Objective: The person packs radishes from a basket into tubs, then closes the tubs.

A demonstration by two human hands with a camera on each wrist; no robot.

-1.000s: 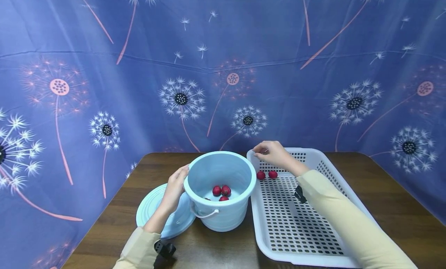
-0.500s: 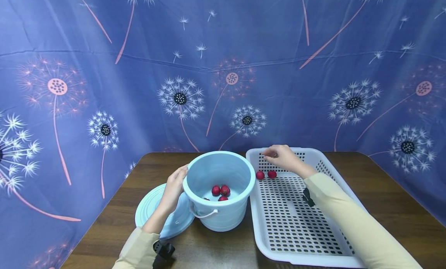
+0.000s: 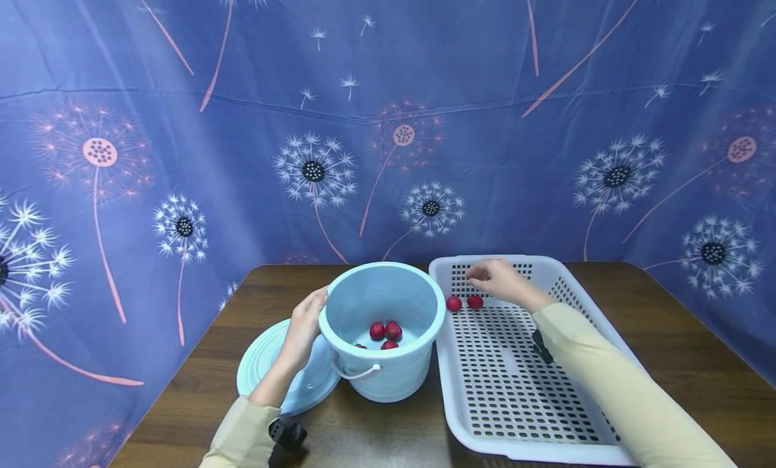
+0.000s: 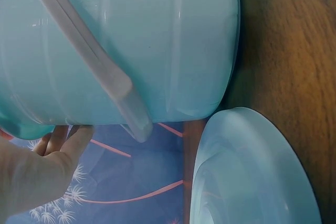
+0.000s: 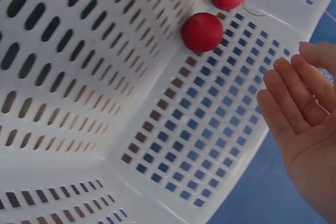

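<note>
My left hand [image 3: 303, 326] grips the rim of a light-blue bucket [image 3: 388, 374] on its left side; in the left wrist view its fingers [image 4: 71, 142] bear on the bucket wall. Several red radishes [image 3: 377, 331] lie on the bucket's floor, partly hidden by its near wall. My right hand [image 3: 500, 279] hovers inside the far end of a white perforated basket [image 3: 445, 380], its fingers loosely bent with nothing between them. Just below and left of it, two radishes [image 5: 202, 32] lie side by side at the basket's far left corner, one with a thin root.
A light-blue lid [image 3: 261, 360] lies on the wooden table [image 3: 364, 441] left of the bucket, partly under my left forearm. The bucket's handle [image 4: 100, 61] hangs down its side. A blue dandelion-print curtain [image 3: 388, 71] hangs behind the table.
My right hand has moved right from the basket's far left corner, then slightly down, closer to the two radishes. The left hand and the bucket stay put.
</note>
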